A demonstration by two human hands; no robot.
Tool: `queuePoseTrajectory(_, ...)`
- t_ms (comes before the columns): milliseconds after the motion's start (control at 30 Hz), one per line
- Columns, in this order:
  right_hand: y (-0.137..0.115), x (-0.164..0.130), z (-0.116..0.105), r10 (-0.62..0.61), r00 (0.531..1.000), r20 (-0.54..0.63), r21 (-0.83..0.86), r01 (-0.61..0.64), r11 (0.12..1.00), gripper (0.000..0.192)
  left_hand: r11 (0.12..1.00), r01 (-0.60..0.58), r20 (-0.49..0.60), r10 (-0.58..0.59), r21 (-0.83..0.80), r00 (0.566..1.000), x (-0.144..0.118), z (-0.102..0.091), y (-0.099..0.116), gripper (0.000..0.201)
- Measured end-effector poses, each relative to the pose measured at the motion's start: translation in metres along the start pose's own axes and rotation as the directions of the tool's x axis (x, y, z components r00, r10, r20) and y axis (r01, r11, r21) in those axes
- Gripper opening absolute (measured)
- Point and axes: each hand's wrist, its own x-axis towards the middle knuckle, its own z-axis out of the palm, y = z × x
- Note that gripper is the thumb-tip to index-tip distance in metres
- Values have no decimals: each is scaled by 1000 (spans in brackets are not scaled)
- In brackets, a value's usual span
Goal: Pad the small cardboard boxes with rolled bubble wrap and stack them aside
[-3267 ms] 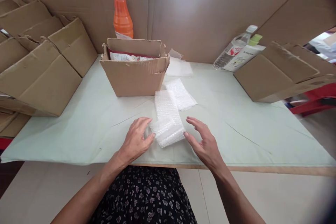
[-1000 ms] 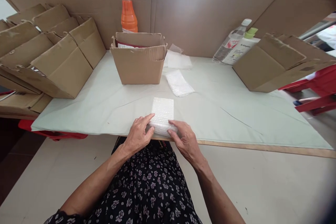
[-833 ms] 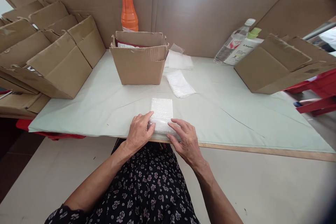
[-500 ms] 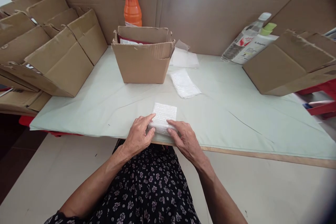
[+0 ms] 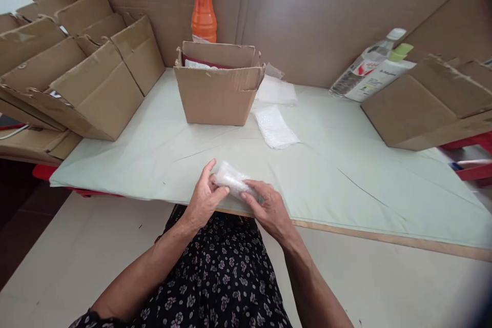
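Note:
Between my two hands, at the table's near edge, is a piece of bubble wrap [image 5: 233,178], rolled or folded into a narrow bundle. Whether anything is inside it cannot be made out. My left hand [image 5: 206,196] grips its left end, with the thumb on the near side and the index finger pointing up. My right hand [image 5: 267,205] holds the right end, thumb and fingers closed round it. Farther back lies another sheet of bubble wrap [image 5: 275,127], flat on the table and apart from both hands.
Behind the bundle stands an open cardboard box [image 5: 217,97] with dark red and white contents. An orange bottle [image 5: 204,15] is behind it. More cardboard boxes [image 5: 103,87] crowd the left; another box [image 5: 418,107], a clear bottle [image 5: 363,64] and a white tube [image 5: 380,79] are at right.
The bubble wrap lay flatter on the table; now it is lifted and rolled into a tilted bundle. Both hands have closed on its ends. The view has shifted slightly.

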Motion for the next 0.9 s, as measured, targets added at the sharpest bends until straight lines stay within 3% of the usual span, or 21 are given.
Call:
queuePoseTrajectory(100,-6,-5,-9,23,1000,1,55,-23,998,45,999,15,30,-13,-46,999,-3,7,3,87)
queuePoseTrajectory(167,-6,-6,-15,67,996,65,116,-74,990,54,1000,-24,97,22,13,995,-4,8,2,82)
queuePoseTrajectory(233,-3,-5,-18,105,984,143,188,-132,973,44,979,-126,158,100,159,982,0,6,5,74)
queuePoseTrajectory(300,4,-4,-19,157,982,101,233,-177,956,32,883,-305,164,263,357,951,11,-1,16,66)
queuePoseTrajectory(333,7,-4,-19,191,981,31,242,-193,951,30,789,-408,151,383,459,911,20,-5,26,62)
queuePoseTrajectory(400,14,-5,-21,236,964,-122,244,-201,949,27,525,-557,135,638,644,758,45,-14,55,54)
queuePoseTrajectory(467,18,-7,-24,233,951,-206,225,-185,957,24,245,-568,165,802,785,574,79,-22,89,46)
queuePoseTrajectory(500,19,-8,-26,223,949,-221,212,-177,961,22,151,-542,187,835,827,518,99,-25,105,46)
queuePoseTrajectory(533,19,-9,-29,216,950,-224,198,-173,965,20,89,-511,205,847,855,490,119,-28,120,47)
queuePoseTrajectory(567,19,-10,-32,214,951,-223,183,-175,967,20,53,-484,217,847,873,485,137,-30,133,47)
queuePoseTrajectory(633,19,-9,-40,216,947,-236,145,-186,972,20,31,-448,231,825,893,516,167,-32,150,36)
queuePoseTrajectory(700,20,-6,-51,206,940,-274,112,-181,977,22,5,-453,266,803,891,533,177,-34,155,23)
queuePoseTrajectory(800,22,2,-77,151,932,-331,101,-124,987,22,-98,-521,383,793,848,474,153,-37,150,19)
queuePoseTrajectory(900,13,18,-112,113,870,-481,101,-73,992,29,-154,-546,437,787,823,436,96,-41,137,20)
